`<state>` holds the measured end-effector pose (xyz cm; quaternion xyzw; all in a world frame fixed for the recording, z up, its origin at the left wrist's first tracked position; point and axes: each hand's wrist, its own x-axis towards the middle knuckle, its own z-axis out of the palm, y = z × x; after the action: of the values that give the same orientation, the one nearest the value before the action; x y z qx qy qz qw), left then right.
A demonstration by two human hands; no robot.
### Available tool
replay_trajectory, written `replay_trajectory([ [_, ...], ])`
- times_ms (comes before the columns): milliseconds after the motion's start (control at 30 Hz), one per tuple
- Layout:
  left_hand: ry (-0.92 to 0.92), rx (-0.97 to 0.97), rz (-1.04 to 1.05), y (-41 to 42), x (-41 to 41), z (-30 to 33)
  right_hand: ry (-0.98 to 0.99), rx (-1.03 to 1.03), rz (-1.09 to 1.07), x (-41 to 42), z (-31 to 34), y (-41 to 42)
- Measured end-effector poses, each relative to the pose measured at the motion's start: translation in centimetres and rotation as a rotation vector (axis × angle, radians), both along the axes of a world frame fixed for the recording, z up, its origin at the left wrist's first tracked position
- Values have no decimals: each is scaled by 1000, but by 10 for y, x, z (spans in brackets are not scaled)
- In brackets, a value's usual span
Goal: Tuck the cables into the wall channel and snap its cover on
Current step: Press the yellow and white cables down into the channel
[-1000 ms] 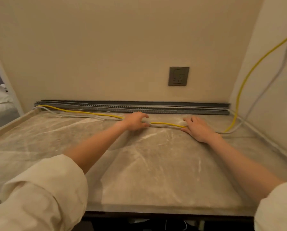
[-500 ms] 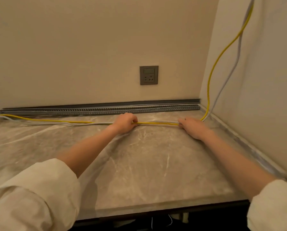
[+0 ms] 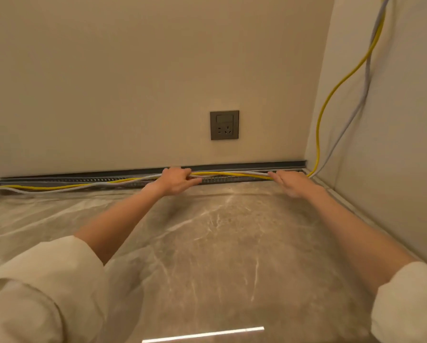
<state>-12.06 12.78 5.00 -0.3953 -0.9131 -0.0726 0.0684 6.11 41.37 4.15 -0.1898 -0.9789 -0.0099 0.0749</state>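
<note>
Clenched around the yellow cable (image 3: 232,173) and grey cable (image 3: 254,173) together: left hand (image 3: 175,180), fingers curled over the pair right at the slotted wall channel (image 3: 83,179). Right hand (image 3: 290,181) just along the run toward the corner, laid over the same cables; whether closed on them or only pressing, cannot tell. Between the two hands, both cables stretched taut along the channel's open mouth, not yet seated. Beyond the left hand, sagging out across the marble counter (image 3: 207,256). Past the right hand, climbing the side wall. Above, a wall socket (image 3: 224,125). Judged step: tucking, barely begun. Next: press the taut span in, then work outward. No loose cover visible.
</note>
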Motion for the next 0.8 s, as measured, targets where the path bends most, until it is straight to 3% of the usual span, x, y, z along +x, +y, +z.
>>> replay_trajectory([
  [133,42,29,13,10,-21,32,155,-121,-2,-20,7,8],
  [267,44,43,22,19,-44,47,241,-24,0,-47,12,17],
  [433,-116,177,-10,32,-48,10,288,153,-3,-56,-9,33],
  [567,-163,347,4,37,-52,-12,327,94,31,-58,-18,41],
  [800,-95,380,-2,41,-56,-34,278,114,76,-65,-16,48],
])
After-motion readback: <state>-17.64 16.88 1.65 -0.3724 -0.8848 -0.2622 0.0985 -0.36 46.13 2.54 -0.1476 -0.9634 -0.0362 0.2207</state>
